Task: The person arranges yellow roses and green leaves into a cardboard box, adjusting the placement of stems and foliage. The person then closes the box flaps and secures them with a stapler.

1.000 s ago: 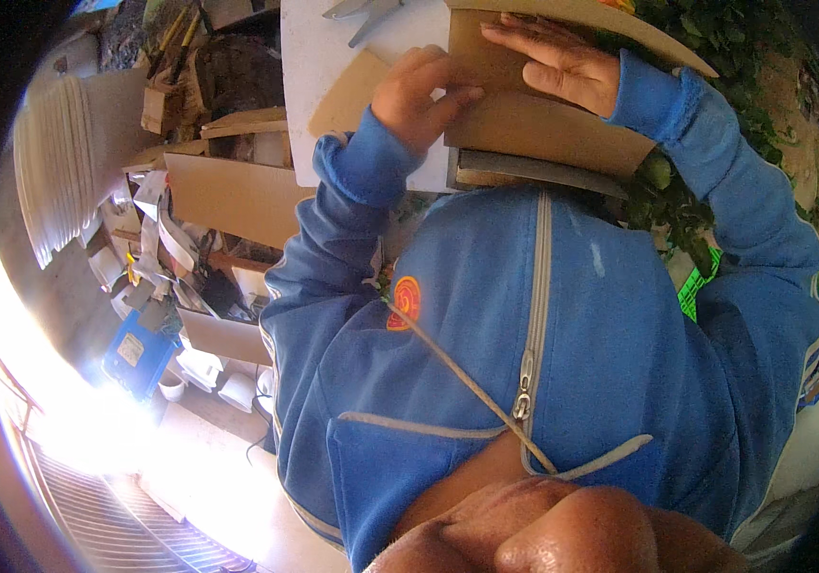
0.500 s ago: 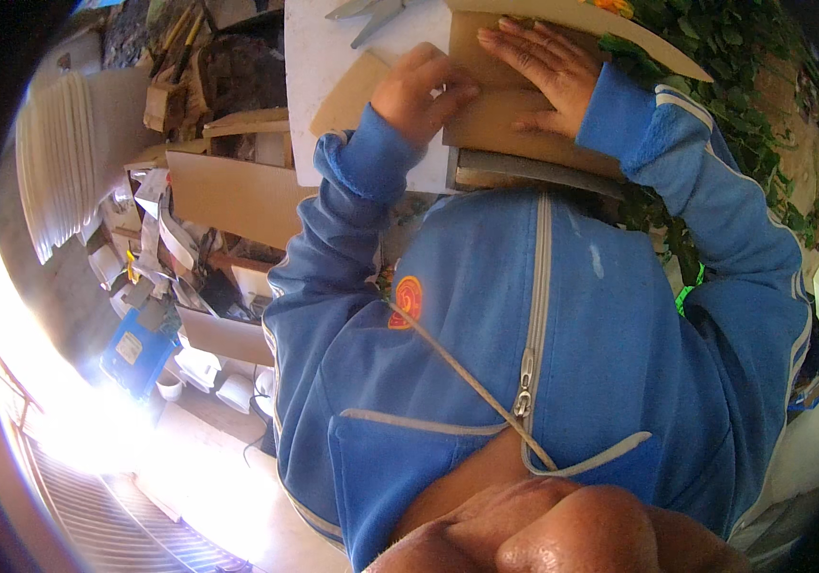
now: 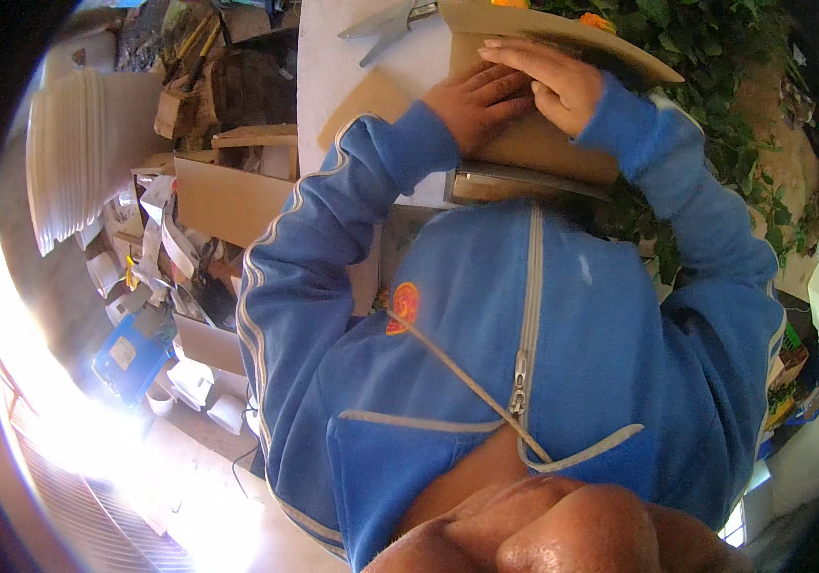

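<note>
A bent piece of brown cardboard [image 3: 557,155] lies directly beneath a worker's fingers on a white worktop [image 3: 322,72]. The left hand [image 3: 479,103] rests palm down over it, its fingers lying near one another; their tips run in under the other hand, so whether they clamp anything cannot be told. The right hand [image 3: 555,84] crosses above, fingers straight and side by side, the thumb angled down, closing on nothing that shows.

The step in hand looks like pressing or smoothing the cardboard along its bend. The next move, by that reading, calls for one hand to steady the sheet while flat fingers bear evenly along the fold.

Just beyond the fingers, a curved cardboard flap [image 3: 562,33] stands up from the piece; orange flowers [image 3: 598,21] show past its far edge. On the near side, a grey-edged strip [image 3: 534,184] borders the jacket. To the left of the fingers lie a flat tan offcut [image 3: 371,100] and, farther off, a grey metal tool [image 3: 381,36]. Leafy greenery [image 3: 667,67] spreads to the right. Well left of the fingers stand a stack of white sheets [image 3: 71,158] and a wide cardboard panel [image 3: 238,201].
</note>
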The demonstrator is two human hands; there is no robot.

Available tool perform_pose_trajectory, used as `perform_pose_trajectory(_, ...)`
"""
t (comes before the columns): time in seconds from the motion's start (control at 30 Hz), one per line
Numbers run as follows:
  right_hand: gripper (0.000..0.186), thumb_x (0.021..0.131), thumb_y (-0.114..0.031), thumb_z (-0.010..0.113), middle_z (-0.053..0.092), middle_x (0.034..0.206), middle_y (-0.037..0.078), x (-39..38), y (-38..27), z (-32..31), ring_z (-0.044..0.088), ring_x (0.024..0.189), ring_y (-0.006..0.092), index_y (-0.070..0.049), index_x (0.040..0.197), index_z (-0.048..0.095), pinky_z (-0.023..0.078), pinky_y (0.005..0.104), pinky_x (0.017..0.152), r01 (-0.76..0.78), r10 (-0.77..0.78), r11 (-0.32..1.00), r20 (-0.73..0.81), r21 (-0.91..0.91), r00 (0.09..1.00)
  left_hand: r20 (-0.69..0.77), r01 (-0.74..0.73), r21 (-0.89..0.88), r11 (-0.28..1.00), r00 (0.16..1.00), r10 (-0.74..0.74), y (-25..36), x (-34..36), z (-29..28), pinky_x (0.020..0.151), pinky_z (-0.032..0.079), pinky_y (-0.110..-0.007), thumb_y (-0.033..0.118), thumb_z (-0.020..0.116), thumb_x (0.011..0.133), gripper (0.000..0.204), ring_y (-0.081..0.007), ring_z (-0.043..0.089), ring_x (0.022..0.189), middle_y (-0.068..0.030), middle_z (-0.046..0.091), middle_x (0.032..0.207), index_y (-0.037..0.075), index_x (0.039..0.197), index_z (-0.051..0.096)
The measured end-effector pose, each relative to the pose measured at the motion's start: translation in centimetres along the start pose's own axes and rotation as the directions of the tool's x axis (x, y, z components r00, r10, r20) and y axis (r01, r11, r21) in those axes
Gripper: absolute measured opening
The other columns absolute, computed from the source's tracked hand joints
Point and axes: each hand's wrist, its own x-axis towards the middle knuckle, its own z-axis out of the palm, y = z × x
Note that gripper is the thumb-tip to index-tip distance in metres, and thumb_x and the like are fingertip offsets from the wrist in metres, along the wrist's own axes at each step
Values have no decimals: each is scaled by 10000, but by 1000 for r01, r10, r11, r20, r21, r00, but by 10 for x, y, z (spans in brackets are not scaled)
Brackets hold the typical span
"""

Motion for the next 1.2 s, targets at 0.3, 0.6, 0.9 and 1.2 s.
perform_pose_trajectory(0.3,227,838,-253,641,599,754,71,25,-4,-76,567,717,289,-64,719,598,415,422,731,-175,153,871,-84,-460,985,67,43,-31,999,997,-41,1,4,-1,1094,316,-441,158,571,806,504,-314,409,1288,-111,416,1418,181,1306,510)
perform_pose_trajectory(0.6,186,833,-269,661,611,839,44,14,-12,-49,588,752,247,-90,873,631,433,372,660,74,-11,824,115,-561,993,58,83,-5,997,995,-82,-6,-18,7,1096,281,-480,235,571,846,430,-289,436,1268,-85,453,1392,218,1275,540)
perform_pose_trajectory(0.9,113,812,-226,603,542,857,25,-39,-20,45,566,706,204,-115,796,594,485,345,568,90,-30,824,115,-560,993,-343,690,-295,661,569,-748,-10,-66,51,1089,217,-521,485,812,591,1043,-351,350,1307,-151,387,1417,111,1424,309)
perform_pose_trajectory(1.2,409,814,-269,634,531,1242,74,-67,-12,43,572,978,240,-173,1207,576,537,322,732,182,-72,813,214,-553,974,-280,515,-174,839,791,-544,-8,-89,7,1107,156,-547,529,777,622,1056,-336,209,1399,-114,275,1504,172,1467,253)
